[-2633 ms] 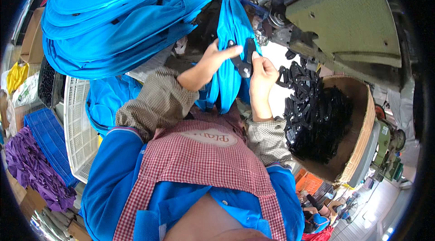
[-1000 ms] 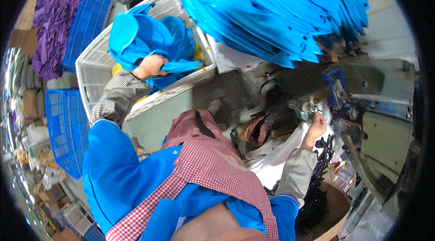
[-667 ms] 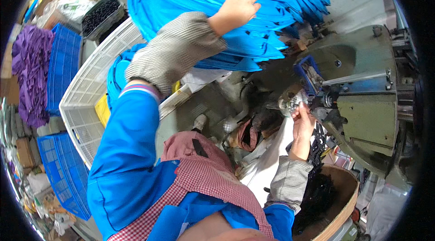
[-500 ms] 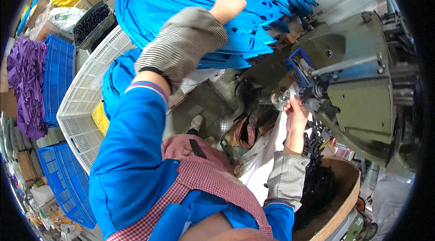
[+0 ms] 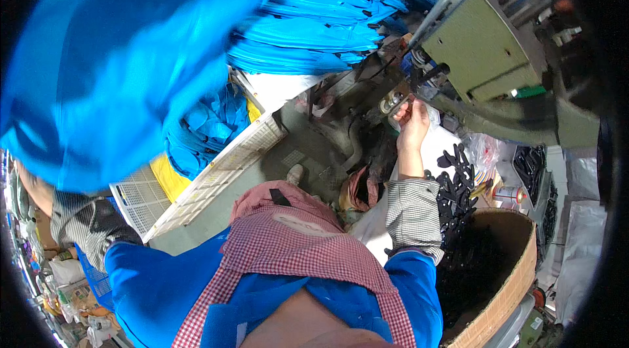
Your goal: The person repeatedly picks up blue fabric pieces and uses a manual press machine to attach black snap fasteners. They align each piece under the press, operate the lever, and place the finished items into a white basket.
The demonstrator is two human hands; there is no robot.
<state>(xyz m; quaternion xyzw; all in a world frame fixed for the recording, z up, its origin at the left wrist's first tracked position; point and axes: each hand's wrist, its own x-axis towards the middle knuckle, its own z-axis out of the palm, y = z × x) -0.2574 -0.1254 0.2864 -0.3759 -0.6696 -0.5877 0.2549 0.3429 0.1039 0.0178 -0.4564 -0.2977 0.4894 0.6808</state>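
A large blue cloth piece (image 5: 131,66) hangs raised across the upper left, close and blurred. My left hand (image 5: 34,189) is at its lower left edge, at the far left. The cloth covers the fingers, but its lifted edge runs into the hand. At the machine's round metal part (image 5: 393,100), my right hand (image 5: 414,124) has its fingers drawn together. What they pinch, if anything, is too small to make out. Several small black parts (image 5: 453,184) lie on a white surface beside the right wrist.
Stacked blue cloth pieces (image 5: 308,40) fill the top middle. Below them, a white plastic crate (image 5: 223,174) holds more blue cloth. The green machine (image 5: 488,43) takes up the upper right. A cardboard box (image 5: 508,282) with black contents stands by my right forearm.
My left arm has swung from the blue stack out to the far left, and a blue cloth piece is now lifted there. The right hand stays at the machine. The view has shifted.
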